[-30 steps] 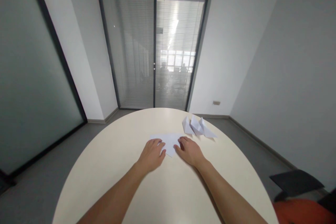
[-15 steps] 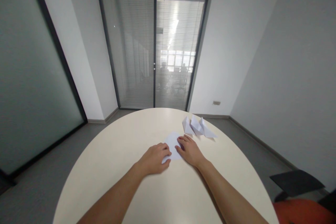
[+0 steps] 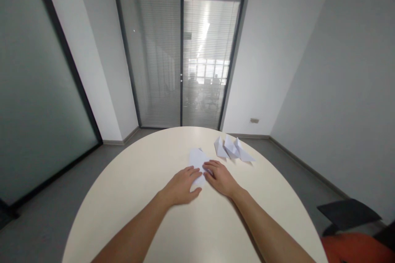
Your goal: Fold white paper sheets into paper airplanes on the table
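A white sheet of folded paper [image 3: 197, 157] lies on the round table [image 3: 138, 172] between my two hands. My left hand [image 3: 184, 185] rests on its near left part, fingers stretched over the paper and thumb spread apart on the tabletop. At the right edge of the paper is my right hand [image 3: 220, 177], its fingers and thumb bent round a bit of that edge. The fingers partly cover the folds, so their exact shape is hidden. Beyond my right hand stand three folded white paper pieces [image 3: 231, 148] with pointed tips, close together.
A chair with a black armrest [image 3: 348, 213] and a red seat [image 3: 354, 248] stands at the lower right. Behind the table is a glass door [image 3: 151, 61] with blinds, and a grey wall [image 3: 348, 70] rises on the right.
The paper has turned, its far end now pointing up and to the left. My left fingers have straightened over it, and my right hand has shifted slightly left.
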### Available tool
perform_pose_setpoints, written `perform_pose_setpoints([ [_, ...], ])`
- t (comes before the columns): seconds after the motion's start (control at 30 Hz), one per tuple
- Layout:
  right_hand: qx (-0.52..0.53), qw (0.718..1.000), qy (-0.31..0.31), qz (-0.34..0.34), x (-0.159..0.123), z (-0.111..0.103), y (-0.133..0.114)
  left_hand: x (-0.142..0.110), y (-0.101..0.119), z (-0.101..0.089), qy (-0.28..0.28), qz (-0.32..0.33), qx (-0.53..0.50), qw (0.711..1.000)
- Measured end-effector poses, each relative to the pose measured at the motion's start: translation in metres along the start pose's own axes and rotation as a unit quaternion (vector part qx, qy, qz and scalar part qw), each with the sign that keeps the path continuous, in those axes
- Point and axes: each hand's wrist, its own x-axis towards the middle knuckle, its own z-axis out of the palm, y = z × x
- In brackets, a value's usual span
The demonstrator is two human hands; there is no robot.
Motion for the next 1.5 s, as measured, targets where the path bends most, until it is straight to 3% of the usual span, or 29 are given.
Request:
perform_pose_setpoints([
  [0.17, 0.055, 0.998, -0.034, -0.017, -0.002, -0.002, -0.009, 0.002, -0.001, 0.002, 0.028, -0.018, -0.034, 0.999],
  [0.47, 0.045, 0.998, -0.050, -0.008, -0.002, -0.007, -0.011, 0.003, -0.011, 0.011, 0.058, -0.057, -0.014, 0.997],
  [1.1, 0.104, 0.994, -0.037, -0.007, -0.002, -0.002, -0.008, 0.002, -0.008, 0.005, 0.059, -0.018, -0.010, 0.998],
  [1.5, 0.104, 0.994, -0.046, -0.009, -0.002, -0.007, -0.010, 0.005, -0.007, 0.004, 0.040, -0.038, -0.007, 0.998],
])
